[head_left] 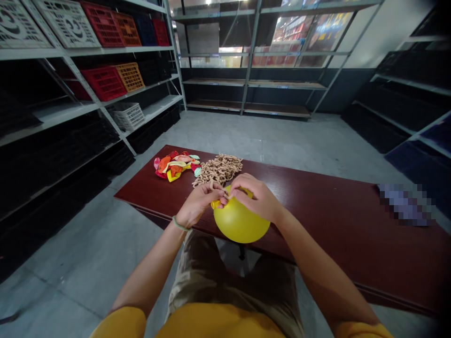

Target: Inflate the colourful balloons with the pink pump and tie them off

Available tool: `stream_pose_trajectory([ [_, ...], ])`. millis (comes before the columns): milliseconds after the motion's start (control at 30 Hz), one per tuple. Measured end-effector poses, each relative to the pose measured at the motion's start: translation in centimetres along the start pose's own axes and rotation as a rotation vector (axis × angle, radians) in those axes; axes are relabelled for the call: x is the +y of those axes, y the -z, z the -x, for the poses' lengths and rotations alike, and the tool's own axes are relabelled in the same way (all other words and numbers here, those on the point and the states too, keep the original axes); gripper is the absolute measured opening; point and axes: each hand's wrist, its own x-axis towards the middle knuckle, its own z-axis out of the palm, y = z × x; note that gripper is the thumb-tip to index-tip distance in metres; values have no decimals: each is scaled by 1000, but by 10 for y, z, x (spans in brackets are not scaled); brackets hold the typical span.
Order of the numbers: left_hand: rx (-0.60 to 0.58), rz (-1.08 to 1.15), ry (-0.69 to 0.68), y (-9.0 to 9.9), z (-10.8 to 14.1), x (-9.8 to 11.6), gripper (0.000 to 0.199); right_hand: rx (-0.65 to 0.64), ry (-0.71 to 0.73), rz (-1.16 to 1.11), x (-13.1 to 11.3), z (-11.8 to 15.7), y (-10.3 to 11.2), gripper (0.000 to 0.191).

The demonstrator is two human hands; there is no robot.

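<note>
An inflated yellow balloon (pixel 241 223) is in front of me at the table's near edge, its neck pointing left. My left hand (pixel 200 199) pinches a tan cord (pixel 212 185) beside the balloon's neck (pixel 214 204). Over the top of the balloon lies my right hand (pixel 257 195), its fingers closed at the cord near the neck. Part of the cord between the hands is hidden by my fingers. Just beyond them is a heap of tan cord (pixel 220 169). To its left sits a pile of uninflated balloons (pixel 174 165) in several colours.
The dark red-brown table (pixel 317 206) stretches to the right, where a blurred-out item (pixel 405 204) lies. Shelving with red crates (pixel 104 82) and a white crate (pixel 128 116) stands left. A metal rack (pixel 246 84) stands at the back, and more shelves are at right.
</note>
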Motion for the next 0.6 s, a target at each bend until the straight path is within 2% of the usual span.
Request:
stream_pose_trajectory([
  [100, -10, -87, -91, -3, 0, 0, 19, -3, -110, 2, -1, -2, 2, 15],
  [200, -22, -150, -141, -6, -1, 1, 20, -16, -196, -94, 1, -4, 3, 32],
  [267, -21, -187, -174, -7, -3, 2, 20, -5, -224, -120, 4, -5, 4, 31],
  [400, 4, -284, -245, -8, -9, 3, 21, 11, -202, -46, 6, -4, 6, 10],
  [500, 45, -369, -305, -9, -11, 2, 19, 42, -175, -10, 5, -1, 6, 11],
  [600, 124, -503, -427, -10, -11, -3, 16, 67, -138, -23, 4, 2, 6, 14],
])
